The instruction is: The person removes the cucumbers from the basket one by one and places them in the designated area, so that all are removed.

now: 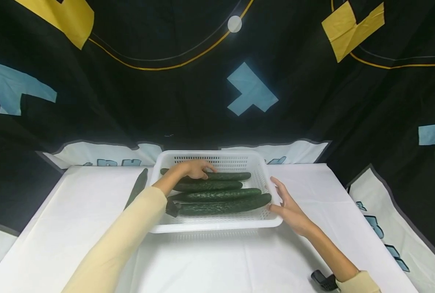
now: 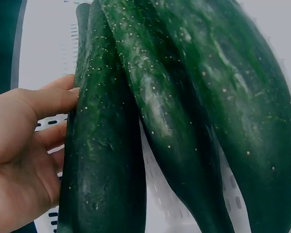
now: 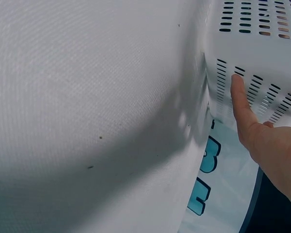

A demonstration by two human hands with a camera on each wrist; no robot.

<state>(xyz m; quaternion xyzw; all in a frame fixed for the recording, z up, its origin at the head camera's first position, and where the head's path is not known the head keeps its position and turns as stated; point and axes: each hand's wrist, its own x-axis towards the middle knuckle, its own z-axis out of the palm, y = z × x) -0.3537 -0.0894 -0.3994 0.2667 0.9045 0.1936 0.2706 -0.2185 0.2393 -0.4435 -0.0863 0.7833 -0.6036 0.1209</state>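
Observation:
A white perforated plastic basket holds several long dark green cucumbers lying side by side. My left hand reaches in over its left part to the rearmost cucumber. In the left wrist view, the thumb lies against the side of that cucumber, while the other fingers pass behind it, their tips hidden. My right hand is at the basket's right end. Its fingers are extended along the outside of the slotted wall in the right wrist view.
One more cucumber lies outside the basket, to its left, partly covered by the left sleeve. A white cloth covers the table. Behind it hangs a black curtain with yellow and blue shapes. A black device sits at the right wrist.

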